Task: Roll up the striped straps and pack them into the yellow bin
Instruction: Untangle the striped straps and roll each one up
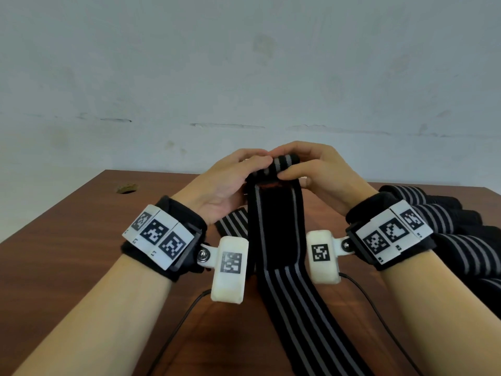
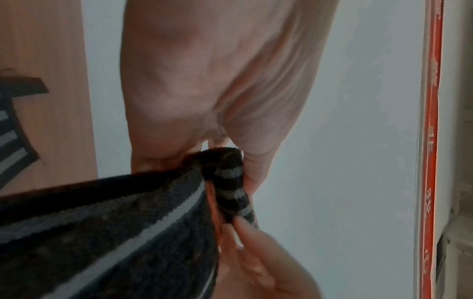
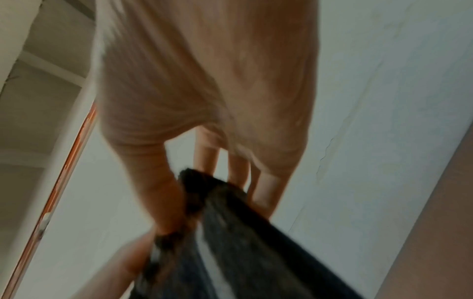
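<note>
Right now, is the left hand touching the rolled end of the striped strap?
Touching. In the left wrist view the left hand pinches the rolled end of the striped strap with its fingertips; the head view shows both hands wrapped around that roll.

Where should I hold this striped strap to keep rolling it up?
Grip the rolled end at the top, one hand at each edge: left hand from the left, right hand from the right. The roll is small, and the loose tail hangs toward you.
</note>
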`<act>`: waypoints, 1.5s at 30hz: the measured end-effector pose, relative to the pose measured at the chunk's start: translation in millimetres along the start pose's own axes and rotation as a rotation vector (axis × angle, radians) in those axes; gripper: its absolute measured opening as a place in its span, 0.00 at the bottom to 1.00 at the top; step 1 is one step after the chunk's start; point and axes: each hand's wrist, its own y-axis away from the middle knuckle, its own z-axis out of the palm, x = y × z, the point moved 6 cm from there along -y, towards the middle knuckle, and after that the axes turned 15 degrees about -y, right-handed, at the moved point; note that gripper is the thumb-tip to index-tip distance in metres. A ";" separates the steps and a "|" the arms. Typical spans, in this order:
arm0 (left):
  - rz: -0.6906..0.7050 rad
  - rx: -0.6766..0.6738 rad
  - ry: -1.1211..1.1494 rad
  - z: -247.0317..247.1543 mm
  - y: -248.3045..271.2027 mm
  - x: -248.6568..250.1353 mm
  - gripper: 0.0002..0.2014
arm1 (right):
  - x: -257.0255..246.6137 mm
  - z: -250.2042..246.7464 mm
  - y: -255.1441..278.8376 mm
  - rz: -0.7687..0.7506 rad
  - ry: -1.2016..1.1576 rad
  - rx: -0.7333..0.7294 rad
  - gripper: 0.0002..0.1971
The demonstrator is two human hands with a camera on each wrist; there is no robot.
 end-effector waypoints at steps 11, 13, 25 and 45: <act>0.056 0.008 0.030 -13.5 1.0 1.1 0.20 | -0.1 -3.0 2.3 0.024 0.034 -0.038 0.16; 0.068 0.004 0.015 -9.3 0.9 2.5 0.16 | -0.2 -5.8 0.8 -0.031 0.048 -0.007 0.17; -0.025 -0.123 -0.182 1.7 -1.4 -7.7 0.37 | -5.5 -2.0 1.4 -0.205 0.121 0.052 0.18; 0.065 0.017 -0.009 -8.2 0.5 0.6 0.21 | 4.6 1.6 1.4 0.024 0.047 0.056 0.14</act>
